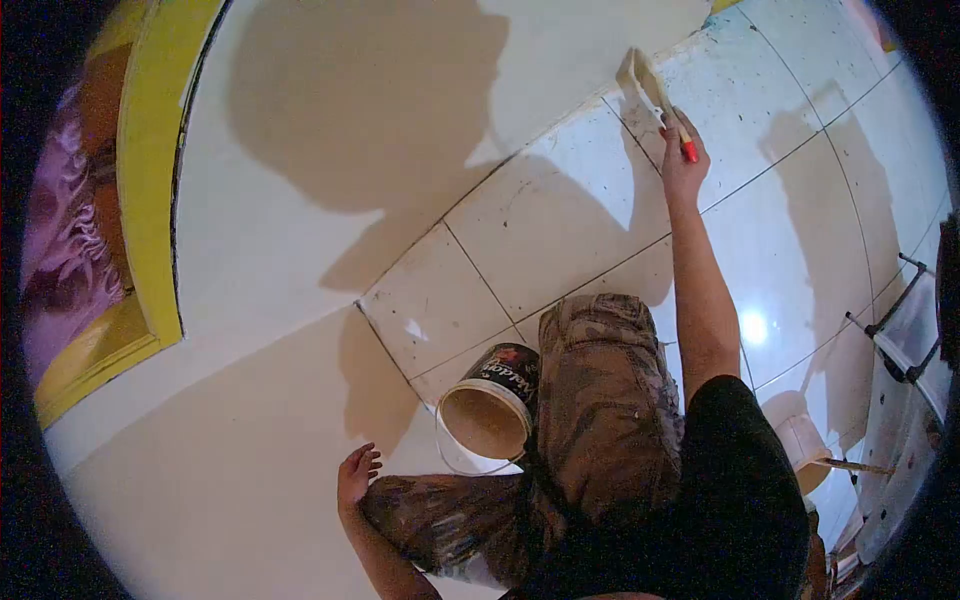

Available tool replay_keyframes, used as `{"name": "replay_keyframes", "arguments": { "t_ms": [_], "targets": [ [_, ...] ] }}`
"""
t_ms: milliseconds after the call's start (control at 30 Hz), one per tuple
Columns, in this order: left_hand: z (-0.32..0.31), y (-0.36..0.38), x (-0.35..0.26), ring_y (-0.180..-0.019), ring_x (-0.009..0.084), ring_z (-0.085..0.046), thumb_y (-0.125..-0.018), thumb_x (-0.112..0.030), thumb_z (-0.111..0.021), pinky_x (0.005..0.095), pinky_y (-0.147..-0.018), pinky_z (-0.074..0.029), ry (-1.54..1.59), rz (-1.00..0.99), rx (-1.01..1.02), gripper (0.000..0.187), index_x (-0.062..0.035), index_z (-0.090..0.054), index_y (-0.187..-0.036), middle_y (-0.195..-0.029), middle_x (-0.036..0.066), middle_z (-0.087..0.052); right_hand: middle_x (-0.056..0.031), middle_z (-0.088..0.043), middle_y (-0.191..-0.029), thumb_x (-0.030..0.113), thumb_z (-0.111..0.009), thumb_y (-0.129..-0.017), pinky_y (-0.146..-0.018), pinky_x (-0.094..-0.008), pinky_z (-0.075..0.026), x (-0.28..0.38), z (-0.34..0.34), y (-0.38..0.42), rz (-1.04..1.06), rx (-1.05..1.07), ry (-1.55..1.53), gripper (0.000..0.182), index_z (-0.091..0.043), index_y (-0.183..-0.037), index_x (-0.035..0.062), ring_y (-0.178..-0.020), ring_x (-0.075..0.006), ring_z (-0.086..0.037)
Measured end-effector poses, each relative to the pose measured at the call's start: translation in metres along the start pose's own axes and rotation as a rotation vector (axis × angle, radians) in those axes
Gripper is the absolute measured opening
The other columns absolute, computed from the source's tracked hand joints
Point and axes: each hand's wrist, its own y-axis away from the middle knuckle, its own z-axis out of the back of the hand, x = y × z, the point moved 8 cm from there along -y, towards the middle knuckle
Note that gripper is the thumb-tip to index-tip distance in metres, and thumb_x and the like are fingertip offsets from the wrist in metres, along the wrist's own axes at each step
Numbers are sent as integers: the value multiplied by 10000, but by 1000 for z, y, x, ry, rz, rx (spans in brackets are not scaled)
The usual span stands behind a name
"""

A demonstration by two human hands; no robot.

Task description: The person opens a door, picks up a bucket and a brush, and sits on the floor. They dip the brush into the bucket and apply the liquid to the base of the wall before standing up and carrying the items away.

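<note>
At six o'clock, the dark-labelled bucket [511, 366] holds pale, smooth material; at four, a stick crosses a pale container [795, 430], contents unclear. The right hand [685, 150], at two, grips a red-ended tool [688, 148]; the left hand [360, 473], at seven, is empty, fingers loosely spread.

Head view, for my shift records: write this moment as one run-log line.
right hand: holding red-ended tool near wall | left hand: open, beside knee | bucket: uncovered, beside legs, contents unclear

Red-tipped tool [687, 145], slanted over tiles [570, 220] near wall [560, 60]
</note>
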Motion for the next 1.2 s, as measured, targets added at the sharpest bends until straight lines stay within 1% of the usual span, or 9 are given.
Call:
{"name": "replay_keyframes", "arguments": {
  "t_ms": [33,67,167,300,533,633,767,1033,1200],
  "targets": [
    [0,0,-2,-798,159,-594,-909,-248,-470,283,-678,-474,-3,-21,7,354,-14,-518,-1170,-973,96,-619,-104,-641,-991,96,-575,-831,-784,-260,-456,-5,3,0,-74,-81,-48,206,-624,-1009,5,-875,-174,-610],
    [0,0,-2,-798,159,-594,-909,-248,-470,283,-678,-474,-5,-24,6,354,-14,-518,-1170,-973,96,-619,-112,-633,-996,103,-572,-836,-818,-272,-440,-17,-5,5,106,-27,187,231,-605,-1020,-32,-914,-166,-588],
    [1,1,-3,-787,159,-597,-910,-238,-465,283,-676,-475,15,-37,-12,346,-14,-520,-1168,-967,96,-622,-155,-629,-960,168,-607,-815,-817,-292,-434,-47,-45,50,-118,149,123,298,-581,-1065,10,-920,-193,-586],
    [2,-1,-5,-784,156,-597,-910,-239,-470,282,-676,-475,17,-46,-28,343,-18,-524,-1167,-952,92,-624,-109,-652,-871,136,-594,-821,-716,-266,-462,2,-55,85,46,277,210,253,-591,-1050,28,-785,-157,-609],
    [2,4,-9,-780,157,-599,-898,-261,-494,287,-686,-476,-18,-61,-59,349,-33,-539,-1158,-948,86,-627,-97,-614,-996,87,-536,-862,-765,-255,-468,-6,-22,28,-125,-119,-229,249,-553,-1059,-64,-892,-150,-583],
    [2,0,-8,-782,163,-599,-897,-270,-496,290,-695,-475,-29,-52,-42,357,-30,-539,-1158,-945,90,-628,-73,-625,-857,155,-551,-859,-732,-245,-446,-5,-53,53,-83,73,3,258,-576,-1043,-25,-783,-126,-569],
    [1,11,-28,-787,169,-601,-890,-273,-505,297,-695,-475,-36,-135,-81,366,-26,-539,-1158,-943,97,-629,-80,-616,-908,132,-555,-861,-735,-262,-492,6,-65,115,-309,254,-249,237,-569,-1034,-29,-806,-133,-589],
    [-44,84,-132,-836,156,-590,-889,-195,-503,280,-755,-470,137,-557,-62,293,-22,-563,-1118,-977,107,-623,-110,-608,-967,200,-509,-887,-737,-330,-525,106,-14,167,-565,347,-506,307,-534,-1089,-29,-859,-223,-619],
    [-112,168,-213,-900,233,-595,-885,-285,-504,335,-799,-463,-240,-1001,138,355,-47,-536,-1147,-1009,158,-608,-161,-549,-1125,267,-427,-901,-826,-381,-470,183,-16,231,-706,470,-689,399,-448,-1189,-8,-1025,-271,-556]
  ]
}}
